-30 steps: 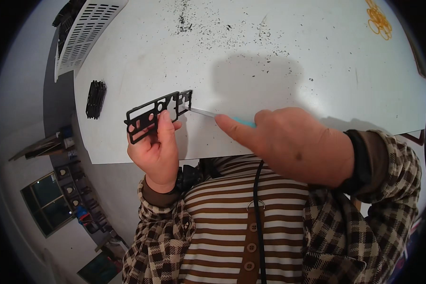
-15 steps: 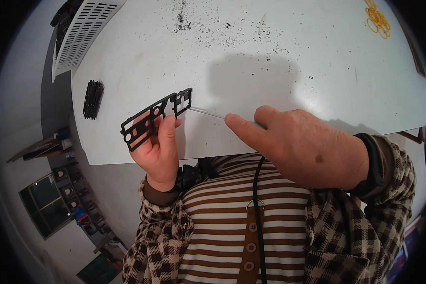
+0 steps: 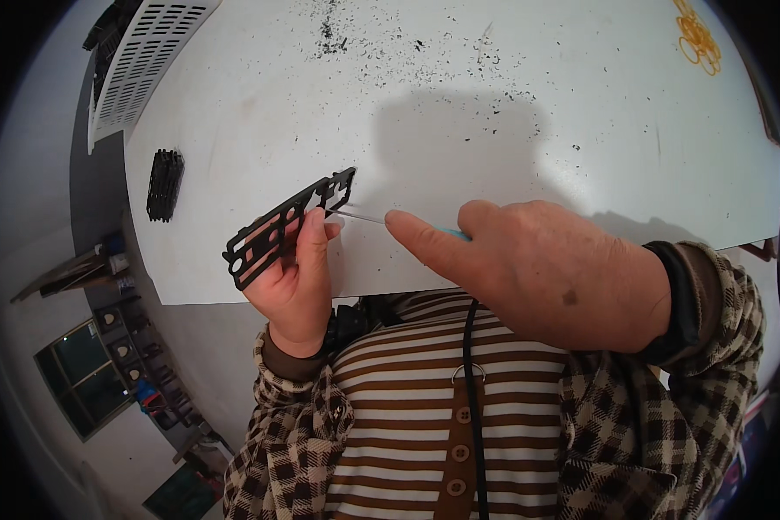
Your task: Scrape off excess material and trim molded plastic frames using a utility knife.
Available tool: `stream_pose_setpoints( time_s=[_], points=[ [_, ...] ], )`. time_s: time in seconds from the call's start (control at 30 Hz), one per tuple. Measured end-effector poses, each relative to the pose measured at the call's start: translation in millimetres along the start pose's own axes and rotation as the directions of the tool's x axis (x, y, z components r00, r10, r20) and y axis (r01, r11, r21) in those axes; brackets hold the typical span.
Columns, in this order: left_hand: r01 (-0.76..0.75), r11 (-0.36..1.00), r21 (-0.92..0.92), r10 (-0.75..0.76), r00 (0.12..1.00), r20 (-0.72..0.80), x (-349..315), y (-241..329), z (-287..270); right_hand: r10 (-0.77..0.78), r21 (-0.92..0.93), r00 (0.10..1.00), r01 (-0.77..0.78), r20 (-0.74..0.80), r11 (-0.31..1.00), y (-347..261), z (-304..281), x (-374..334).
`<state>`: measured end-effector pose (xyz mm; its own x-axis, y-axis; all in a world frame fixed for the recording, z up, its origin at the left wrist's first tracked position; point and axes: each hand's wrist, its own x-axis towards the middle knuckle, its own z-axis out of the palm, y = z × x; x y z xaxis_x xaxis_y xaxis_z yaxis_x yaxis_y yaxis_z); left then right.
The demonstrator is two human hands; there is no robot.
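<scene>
My left hand (image 3: 293, 273) grips a black plastic frame (image 3: 269, 227) with round and rectangular cut-outs, thumb on its near face. The frame slants up to the right above the table's near edge. My right hand (image 3: 529, 264) is closed round a thin tool with a metal shaft (image 3: 360, 217) and a bit of blue handle (image 3: 453, 232), its index finger stretched along it. The tool's tip meets the frame close to my left thumb; its exact point of contact is too fine to make out.
On the white table (image 3: 260, 113) a stack of similar black pieces (image 3: 165, 185) lies at the left. A white slotted basket (image 3: 147, 65) stands at the far left. Small black shavings (image 3: 407, 74) are scattered at the back, and orange rubber bands (image 3: 698, 43) lie at the far right.
The tool in my right hand has shifted left along the frame, from its right end section toward my left thumb. The frame has turned slightly and looks narrower.
</scene>
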<state>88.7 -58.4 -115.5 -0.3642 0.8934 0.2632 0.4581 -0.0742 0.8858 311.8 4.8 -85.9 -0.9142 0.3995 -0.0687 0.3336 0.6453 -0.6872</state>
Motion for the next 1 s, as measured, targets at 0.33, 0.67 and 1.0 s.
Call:
stream_pose_setpoints(
  time_s=[0.33,0.67,1.0],
  points=[
    [-0.025,1.000,0.011,0.025,1.000,0.012,6.0,-11.5,-1.4,-0.039,-0.094,0.999,0.041,0.022,0.995,8.8,-3.1,21.2],
    [-0.170,0.985,-0.012,0.170,0.985,0.017,10.2,-25.3,-10.6,0.005,-0.163,1.000,-0.003,0.016,0.987,-13.5,9.4,48.8],
    [-0.162,0.987,0.023,0.160,0.986,0.054,7.2,-16.2,-21.4,0.027,-0.089,1.000,-0.027,0.007,0.996,-19.7,15.9,47.9]
  ],
)
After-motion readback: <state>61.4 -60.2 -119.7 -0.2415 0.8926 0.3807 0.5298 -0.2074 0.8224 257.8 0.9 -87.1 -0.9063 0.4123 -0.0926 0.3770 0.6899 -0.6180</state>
